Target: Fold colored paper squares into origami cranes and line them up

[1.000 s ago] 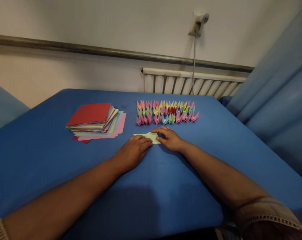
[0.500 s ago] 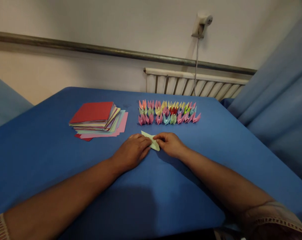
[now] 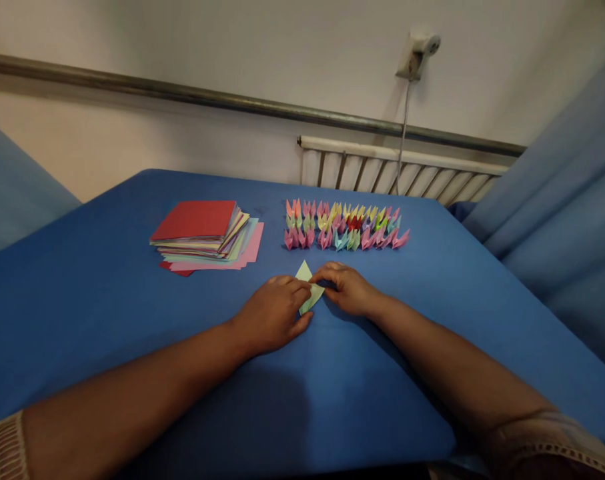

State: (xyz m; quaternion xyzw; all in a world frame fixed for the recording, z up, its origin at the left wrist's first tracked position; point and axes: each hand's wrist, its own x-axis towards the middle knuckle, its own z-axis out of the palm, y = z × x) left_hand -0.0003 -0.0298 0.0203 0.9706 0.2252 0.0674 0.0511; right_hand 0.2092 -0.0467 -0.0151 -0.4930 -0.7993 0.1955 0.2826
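A small pale green folded paper (image 3: pixel 303 271) lies on the blue table, one pointed corner facing away from me. My left hand (image 3: pixel 271 311) holds it down from the left, fingers laid over its middle and thumb near its lower edge. From the right, my right hand (image 3: pixel 349 289) pinches the paper's right side between thumb and fingers. Fingers cover part of the paper, so its exact folds are hidden. Just beyond stand rows of small folded paper cranes (image 3: pixel 339 239) in pink, yellow, green, blue and red.
A thick stack of coloured paper sheets (image 3: pixel 197 219), red on top, sits at the back left of the blue table (image 3: pixel 382 400). Behind it are a radiator (image 3: pixel 362 150), a wall pipe (image 3: pixel 232 99) and a plugged socket (image 3: pixel 411 57). A blue curtain (image 3: pixel 567 173) hangs at right.
The green paper has turned so a corner now points away from me. My left thumb has spread down to its lower edge. The whole view has shifted slightly.
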